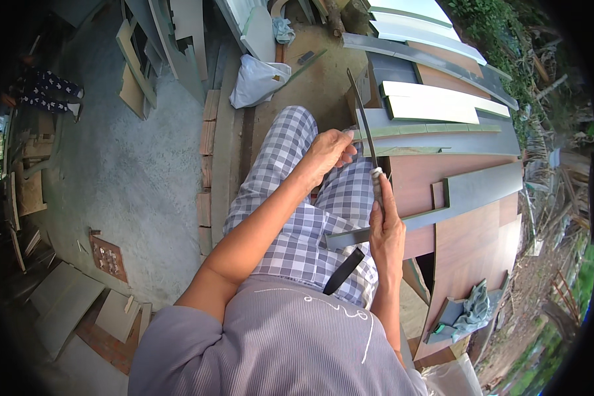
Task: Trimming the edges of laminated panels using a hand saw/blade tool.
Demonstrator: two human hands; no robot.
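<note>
My right hand (pixel 387 228) is wrapped round the handle of a long, narrow, dark-bladed knife (pixel 362 109), its index finger stretched along the handle. White wrapping shows where handle meets blade. The blade points up and slightly left, crossing in front of the ends of some board strips. Left of the blade, my left hand (pixel 331 152) is closed with curled fingers, close to the end of a thin greenish strip (pixel 429 131). Whether it grips that strip, I cannot tell. A grey strip with a notch (pixel 416 221) reaches from the table across my lap, passing by my right wrist.
Brown panels (pixel 468 241) and white boards (pixel 435 104) cover the table at right. A cloth (pixel 472 309) lies at its near corner. A white sack (pixel 259 80) stands ahead on the ground. Boards lean at upper left, and another person's legs (pixel 49 96) show at far left.
</note>
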